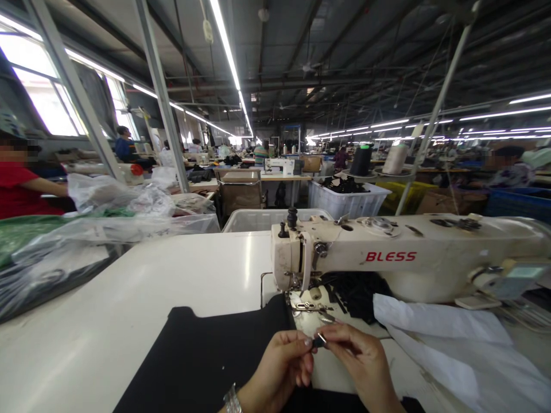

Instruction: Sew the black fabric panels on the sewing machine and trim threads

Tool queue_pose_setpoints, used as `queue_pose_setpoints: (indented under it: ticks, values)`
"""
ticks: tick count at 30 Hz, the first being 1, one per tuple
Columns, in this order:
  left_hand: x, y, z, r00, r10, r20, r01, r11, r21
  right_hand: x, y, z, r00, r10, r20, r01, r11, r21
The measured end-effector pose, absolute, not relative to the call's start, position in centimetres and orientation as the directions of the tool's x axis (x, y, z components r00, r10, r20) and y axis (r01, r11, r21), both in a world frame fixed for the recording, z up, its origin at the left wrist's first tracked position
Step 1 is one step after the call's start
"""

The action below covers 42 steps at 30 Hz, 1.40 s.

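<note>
My left hand and my right hand meet in front of the sewing machine. Between their fingertips they pinch a small black piece with a shiny metal-looking edge; its exact kind is too small to make out. Both hands are closed, thumb against fingers. Under my left wrist lies a large black fabric panel, flat on the white table, its far corner reaching the needle area. The metal needle plate sits just beyond my fingertips.
Black strips are bunched under the machine arm, with white cloth to the right. Plastic-wrapped material covers the table's left side. Behind stand a white crate and thread cones. A person in a red shirt is at far left.
</note>
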State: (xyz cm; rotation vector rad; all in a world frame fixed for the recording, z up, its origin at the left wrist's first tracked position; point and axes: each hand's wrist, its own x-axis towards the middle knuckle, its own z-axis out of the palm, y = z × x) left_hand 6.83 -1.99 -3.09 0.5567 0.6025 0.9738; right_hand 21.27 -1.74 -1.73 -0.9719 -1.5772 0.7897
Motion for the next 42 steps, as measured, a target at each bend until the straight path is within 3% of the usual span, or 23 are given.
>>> queue_pose_setpoints:
  ticks: [6, 11, 17, 22, 28, 32, 38, 42]
  values:
    - [6.7, -2.0, -3.2, 0.389, 0.902, -0.191, -0.628, 0.41, 0.661, 21.3, -2.2, -2.2, -0.15, 0.89, 0.431, 0.236, 0.456, -0.858]
    - [6.7, -1.8, -3.0, 0.368, 0.915, -0.164, -0.583, 0.364, 0.726, 20.8, -2.4, -2.5, -0.135, 0.907, 0.399, 0.212, 0.42, -0.882]
    - [6.9, -2.3, -2.9, 0.275, 0.959, -0.068, -0.296, 0.151, 0.943, 20.3, -2.3, -1.8, -0.092, 0.953, 0.288, 0.185, 0.301, -0.935]
    - [6.6, -2.6, -2.6, 0.258, 0.966, -0.025, -0.196, 0.078, 0.977, 20.7, -2.1, -2.2, -0.15, 0.956, 0.251, 0.229, 0.281, -0.932]
    - [5.8, -2.4, -1.9, 0.452, 0.889, 0.069, -0.387, 0.126, 0.913, 21.0, -2.1, -2.0, -0.115, 0.985, 0.132, 0.075, 0.141, -0.987]
    - [5.8, -1.8, -2.8, 0.409, 0.911, 0.046, -0.448, 0.157, 0.88, 20.8, -2.1, -1.8, -0.208, 0.971, 0.116, -0.081, 0.101, -0.992]
    - [5.9, -1.6, -3.2, 0.367, 0.918, 0.153, -0.505, 0.058, 0.861, 21.0, -1.6, -2.7, -0.297, 0.922, 0.249, -0.016, 0.256, -0.966]
    - [5.7, -1.8, -2.7, 0.31, 0.936, 0.169, -0.512, 0.015, 0.859, 21.0, -1.9, -2.9, -0.216, 0.94, 0.264, 0.049, 0.28, -0.959]
